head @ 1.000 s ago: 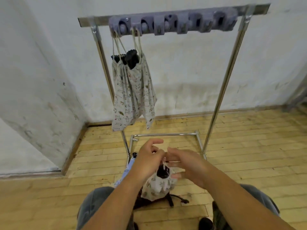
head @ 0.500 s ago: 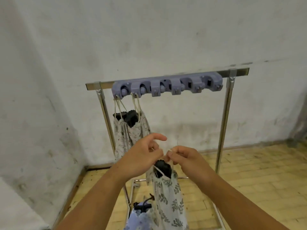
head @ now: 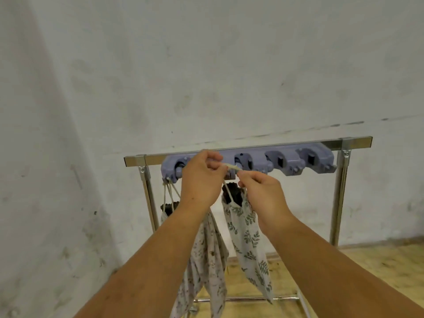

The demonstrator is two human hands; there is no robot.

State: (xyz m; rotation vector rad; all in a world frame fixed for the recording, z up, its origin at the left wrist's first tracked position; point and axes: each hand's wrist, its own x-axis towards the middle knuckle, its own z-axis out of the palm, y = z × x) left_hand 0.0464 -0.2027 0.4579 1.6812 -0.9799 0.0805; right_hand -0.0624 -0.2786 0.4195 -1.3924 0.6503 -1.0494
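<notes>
I see the left hand and right hand pinching the pale cord of a soft leaf-print bag, dark lumpy contents at its gathered mouth, just under the grey plastic holder.

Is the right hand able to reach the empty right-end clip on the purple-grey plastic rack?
Probably yes: nothing blocks that clip, though the right hand pinches the cream cord of the leaf-print cloth bag.

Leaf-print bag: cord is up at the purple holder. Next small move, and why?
Probably hook the cord onto the purple holder just behind it. The left hand and right hand pinch it taut there, the leaf-print bag dangles below, and the neighbouring bags already hang from the holder.
</notes>
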